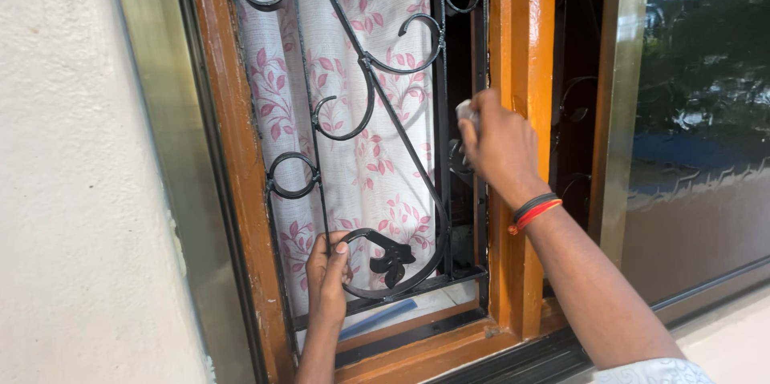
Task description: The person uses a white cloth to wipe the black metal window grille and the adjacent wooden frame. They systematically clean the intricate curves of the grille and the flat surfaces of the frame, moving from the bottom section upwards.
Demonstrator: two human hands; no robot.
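At the window grille (365,111), right hand (499,147) pinching white cloth (466,111), left hand (327,276) gripping scroll

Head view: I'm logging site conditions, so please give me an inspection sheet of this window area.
Surface: orange-brown wooden window frame, glossy, pale scuffs low on its left post.
Job's things: black scrolled iron window grille; small white cloth-like piece, too small to tell.
Clutter: blue strip on the sill.
Grippers: left hand grips a lower scroll; right hand, wrist bands, pinches the white piece at the grille's right bar.
Cables: nothing seen.
Surroundings: white curtain with pink leaves; cream wall; reflective sliding pane.
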